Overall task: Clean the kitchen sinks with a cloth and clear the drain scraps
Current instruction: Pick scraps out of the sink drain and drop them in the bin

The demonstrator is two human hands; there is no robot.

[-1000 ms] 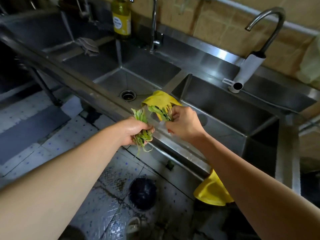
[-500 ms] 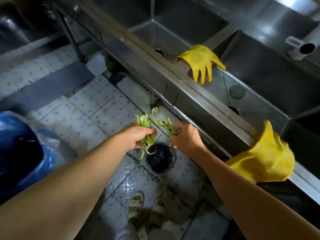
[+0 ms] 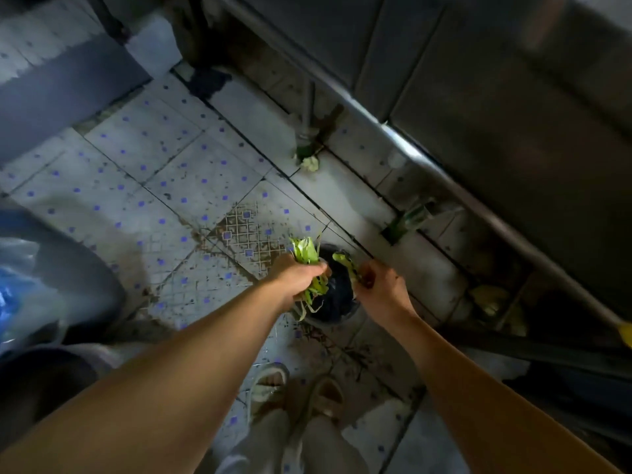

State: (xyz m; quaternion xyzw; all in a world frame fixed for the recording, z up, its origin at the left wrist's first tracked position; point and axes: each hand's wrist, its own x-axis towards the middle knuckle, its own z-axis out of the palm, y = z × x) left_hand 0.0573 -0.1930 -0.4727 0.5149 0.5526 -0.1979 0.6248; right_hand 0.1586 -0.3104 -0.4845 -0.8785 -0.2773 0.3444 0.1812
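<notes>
My left hand [image 3: 297, 279] grips a bunch of green vegetable scraps [image 3: 305, 252]; leaves stick out above the fist and stringy ends hang below it. My right hand [image 3: 381, 285] pinches a smaller green scrap [image 3: 345, 262] between thumb and fingers. Both hands hover close together over a small black bin [image 3: 337, 299] standing on the tiled floor. The steel sink unit's front edge [image 3: 424, 159] runs diagonally across the upper right; the basins and the cloth are out of view.
A blue plastic bag [image 3: 13, 289] in a dark container sits at the left edge. My sandalled feet [image 3: 297, 388] stand just below the bin. Leaf scraps [image 3: 309, 162] lie on the floor under the sink. A yellow glove tip [image 3: 626, 331] shows at right.
The view has tilted down from the sinks to the floor. Both hands, still holding the green scraps, have come down from the sink rim to over the black bin.
</notes>
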